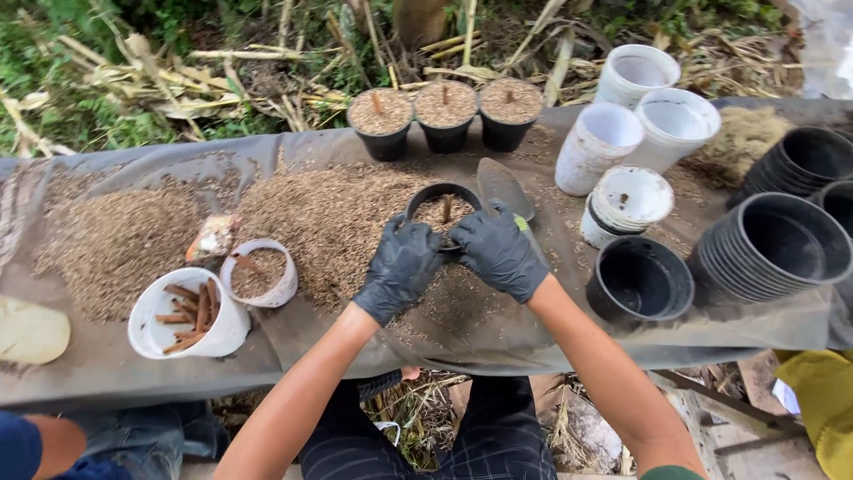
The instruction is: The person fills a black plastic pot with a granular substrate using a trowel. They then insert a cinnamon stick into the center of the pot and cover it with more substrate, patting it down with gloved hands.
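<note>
Both my hands wear black gloves. My left hand (402,265) grips the near left rim of a small black pot (442,199) partly filled with brown husk mix, a short stick cutting standing in it. My right hand (499,251) is closed on the pot's near right rim. The pot sits tilted toward me on a grey sheet (89,364) beside a heap of husk mix (320,213). A metal trowel (503,185) lies just behind my right hand.
Three filled black pots with cuttings (445,114) stand at the back. White pots (653,111) and stacked black pots (773,244) sit on the right, one empty black pot (640,280) near. On the left stand a white cup of cuttings (187,313) and a cup of husk (260,272). Another person's arm (35,444) shows bottom left.
</note>
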